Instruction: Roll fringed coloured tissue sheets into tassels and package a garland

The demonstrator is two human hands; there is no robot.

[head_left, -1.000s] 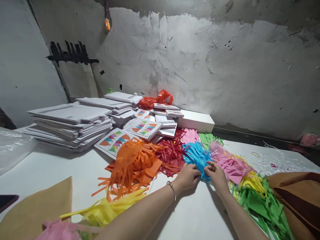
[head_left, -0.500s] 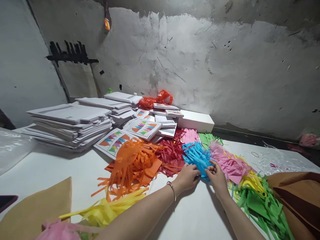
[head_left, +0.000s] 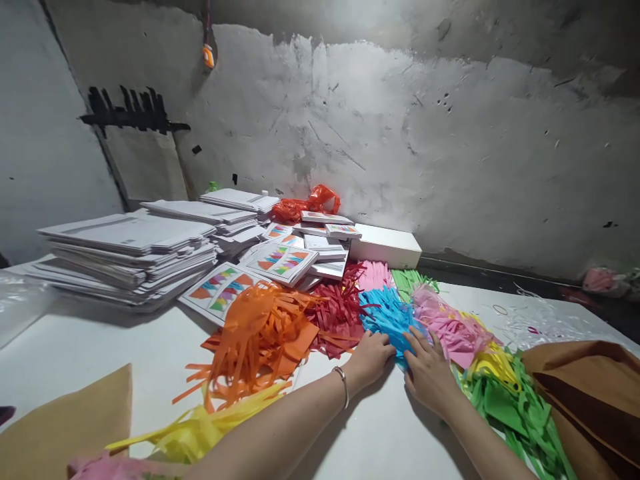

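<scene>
A blue fringed tassel bundle (head_left: 385,313) lies on the white table (head_left: 360,433) in front of me. My left hand (head_left: 369,360) has its fingers curled against the bundle's near left edge; the fingertips are partly hidden. My right hand (head_left: 431,375) rests palm down with its fingers apart, touching the near right side of the blue strips. Dark red tassels (head_left: 337,317) lie just left of the blue ones. To the right spread pink tassels (head_left: 457,327), and farther left sits an orange tassel pile (head_left: 270,327).
Stacked white cartons (head_left: 130,257) and printed cards (head_left: 285,261) fill the left and back. A white box (head_left: 385,245) stands by the wall. Green strips (head_left: 525,407) and brown fabric (head_left: 590,380) lie right; yellow strips (head_left: 195,430) and a tan sheet (head_left: 75,427) lie front left.
My right hand has gone from pinching the blue strips to lying over them with fingers spread. My left hand stays at the near edge. The view has shifted slightly.
</scene>
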